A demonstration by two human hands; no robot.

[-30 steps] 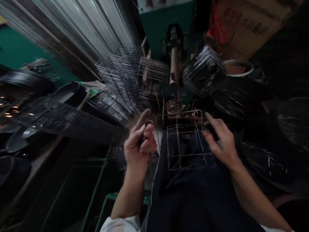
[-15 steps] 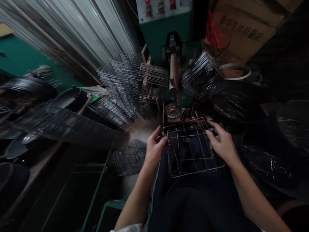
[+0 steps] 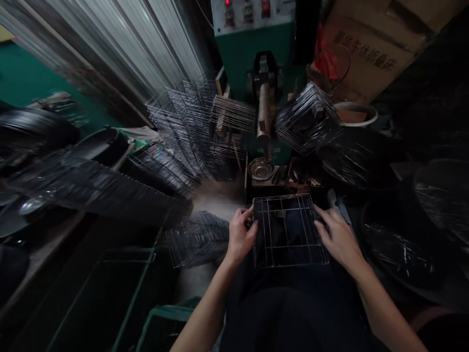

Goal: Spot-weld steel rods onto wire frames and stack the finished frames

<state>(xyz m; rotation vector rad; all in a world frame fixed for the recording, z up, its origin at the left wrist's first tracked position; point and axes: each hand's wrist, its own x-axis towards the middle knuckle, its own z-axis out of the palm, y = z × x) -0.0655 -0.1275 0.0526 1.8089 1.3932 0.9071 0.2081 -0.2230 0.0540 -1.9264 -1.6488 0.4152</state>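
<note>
A rectangular wire rack [image 3: 287, 247] of thin metal rods lies level over my lap, in front of the machine. My left hand [image 3: 242, 233] pinches its left edge near the far corner, thumb and fingers closed. On the opposite side my right hand [image 3: 337, 238] grips the right edge, with thumb and forefinger at the wire. Beyond the rack, the machine's cylindrical metal arm [image 3: 264, 110] points down toward a small round metal dish [image 3: 261, 168].
Stacked wire racks [image 3: 183, 129] stand left of the green machine [image 3: 234, 54], and more racks [image 3: 308, 120] hang at its right. Dark basins [image 3: 403, 249] holding wire pieces sit on my right. Another rack stack [image 3: 198, 239] rests low left. A cardboard box [image 3: 366, 44] leans behind.
The rack has turned slightly and sits squarer to me, its far edge a little lower in view. Both hands have shifted slightly right and down along with it.
</note>
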